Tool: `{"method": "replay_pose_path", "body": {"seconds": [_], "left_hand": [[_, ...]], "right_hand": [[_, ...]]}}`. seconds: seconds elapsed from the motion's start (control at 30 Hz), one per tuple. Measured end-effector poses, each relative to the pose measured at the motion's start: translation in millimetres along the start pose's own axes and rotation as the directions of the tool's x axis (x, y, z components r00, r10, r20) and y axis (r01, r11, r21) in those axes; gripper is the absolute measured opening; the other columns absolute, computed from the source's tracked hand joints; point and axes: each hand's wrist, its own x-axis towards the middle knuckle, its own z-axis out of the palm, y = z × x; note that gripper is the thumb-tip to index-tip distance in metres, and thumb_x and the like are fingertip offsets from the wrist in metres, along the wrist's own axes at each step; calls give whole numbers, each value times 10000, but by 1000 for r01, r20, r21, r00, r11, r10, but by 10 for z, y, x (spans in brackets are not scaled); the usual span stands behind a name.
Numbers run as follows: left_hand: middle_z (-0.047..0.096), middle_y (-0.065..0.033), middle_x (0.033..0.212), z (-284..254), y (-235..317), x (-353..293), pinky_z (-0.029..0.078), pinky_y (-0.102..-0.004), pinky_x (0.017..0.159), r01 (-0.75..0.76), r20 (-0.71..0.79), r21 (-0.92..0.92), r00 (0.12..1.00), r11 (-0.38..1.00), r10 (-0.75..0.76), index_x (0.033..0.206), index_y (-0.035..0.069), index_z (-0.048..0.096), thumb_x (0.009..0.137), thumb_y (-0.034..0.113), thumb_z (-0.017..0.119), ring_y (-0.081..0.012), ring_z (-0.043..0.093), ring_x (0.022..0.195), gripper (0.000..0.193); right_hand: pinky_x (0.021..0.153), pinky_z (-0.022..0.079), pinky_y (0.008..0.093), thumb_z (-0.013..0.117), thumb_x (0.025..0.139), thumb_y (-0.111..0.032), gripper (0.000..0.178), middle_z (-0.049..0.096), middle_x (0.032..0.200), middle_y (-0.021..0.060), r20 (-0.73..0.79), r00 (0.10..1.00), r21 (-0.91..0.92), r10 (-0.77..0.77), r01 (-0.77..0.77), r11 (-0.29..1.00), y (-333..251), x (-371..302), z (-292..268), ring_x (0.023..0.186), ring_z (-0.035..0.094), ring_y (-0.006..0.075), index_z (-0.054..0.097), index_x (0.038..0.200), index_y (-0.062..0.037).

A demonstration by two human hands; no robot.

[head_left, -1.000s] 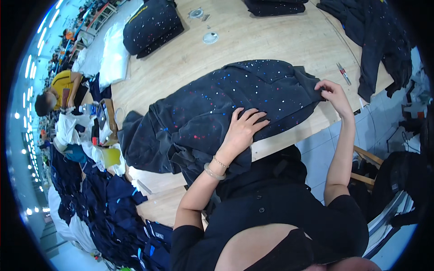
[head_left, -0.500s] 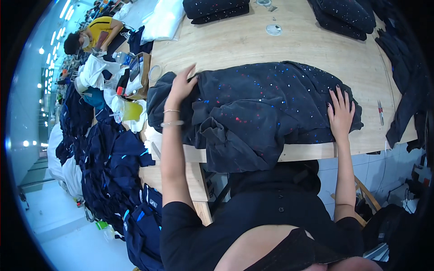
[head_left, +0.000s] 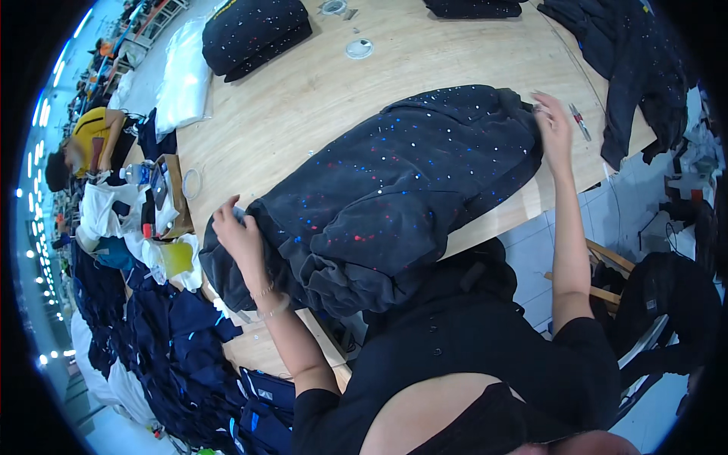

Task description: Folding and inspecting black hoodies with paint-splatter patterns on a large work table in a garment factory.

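Observation:
A black sweatshirt-like garment [head_left: 409,163], speckled with white, blue and red paint-like dots, lies folded lengthwise and slanting across the table [head_left: 303,98]. Its bunched near side hangs over the front edge. My left hand [head_left: 241,236] rests on the left end of the cloth, fingers loosely bent and apart. At the far right end, my right hand [head_left: 555,133] is beside the garment's edge with its fingers stretched out; whether its thumb touches the cloth is hard to see.
Small red-and-grey snips [head_left: 580,121] lie right of my right hand. Folded speckled garments [head_left: 254,34] sit at the back, near clear plastic bags [head_left: 184,76]. A cardboard box [head_left: 178,193] and dark blue clothing [head_left: 178,341] are at left. A person in yellow [head_left: 91,136] works beyond.
The view has turned, so table and garment now slant. My right hand has slid from lying flat on the cloth to its right end. My left hand has come down onto the left end.

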Motion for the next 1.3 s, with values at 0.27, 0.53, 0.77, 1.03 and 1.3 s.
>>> {"method": "replay_pose_path", "body": {"seconds": [0.27,0.53,0.77,1.03,1.3], "left_hand": [[632,-43,714,-119,-59,-485,441,-235,583,617,456,-438,779,653,-430,935,-36,654,962,226,542,-90,571,629,286],[636,-188,727,724,-205,91,512,-383,622,472,167,-91,876,877,-453,930,-39,556,781,369,704,-295,620,551,459],[635,-103,734,400,-268,239,494,-277,534,546,341,-553,837,629,-427,1023,22,601,903,59,521,-168,595,536,149],[595,-91,946,157,-359,414,475,-305,804,0,493,-529,814,848,308,981,55,668,734,-98,567,-217,595,887,308],[584,-71,900,610,-381,557,468,-285,741,12,106,-474,993,880,43,1019,37,605,762,-48,605,-171,573,807,271]], "right_hand": [[372,311,215,558,888,-517,498,554,547,31,103,665,28,740,-745,666,126,-183,-470,420,478,68,605,777,-33],[402,348,214,644,856,-318,292,568,589,18,95,805,14,585,-589,808,135,2,-104,463,529,79,572,722,-69],[637,435,321,682,804,-213,248,531,693,80,-28,981,-448,191,-183,875,1247,-160,-705,666,524,167,537,777,-13],[1069,312,408,561,896,-174,351,511,1340,134,326,881,-358,-343,451,818,-478,-136,461,1283,440,298,557,1238,-94],[1130,176,456,509,940,-315,422,436,1427,32,396,882,-626,-255,462,628,102,-35,740,1358,349,191,489,1340,-181]]}}
